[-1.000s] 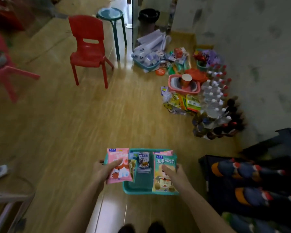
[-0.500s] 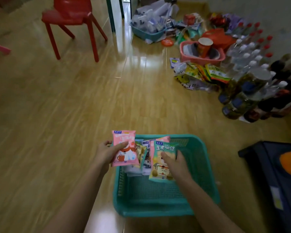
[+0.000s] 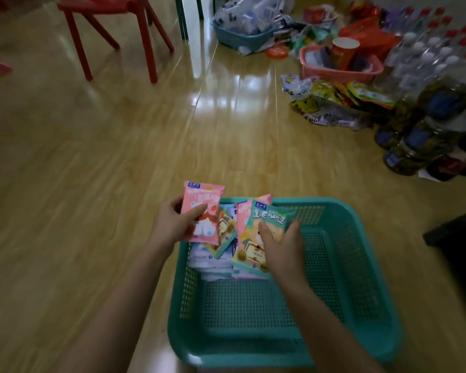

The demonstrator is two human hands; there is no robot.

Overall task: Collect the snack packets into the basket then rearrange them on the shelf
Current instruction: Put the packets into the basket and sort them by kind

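Basket: I see the teal basket on the wooden floor at 6 o'clock in my view.
Packets inside: a few pale packets lie flat toward 10 o'clock within the basket.
Pink packet: the pink packet is held above the basket's far-left rim.
Left hand: my left hand grips the pink packet, thumb across its front. Another packet seems tucked behind it, though blur makes me unsure.
Green packet: the green packet is over the basket, just right of the pink one.
Right hand: my right hand grasps the green packet, fingers curled round its edge.
Surroundings: loose snack bags, a pink basket and bottles sit at 1 to 2 o'clock; a red chair stands at 11 o'clock.
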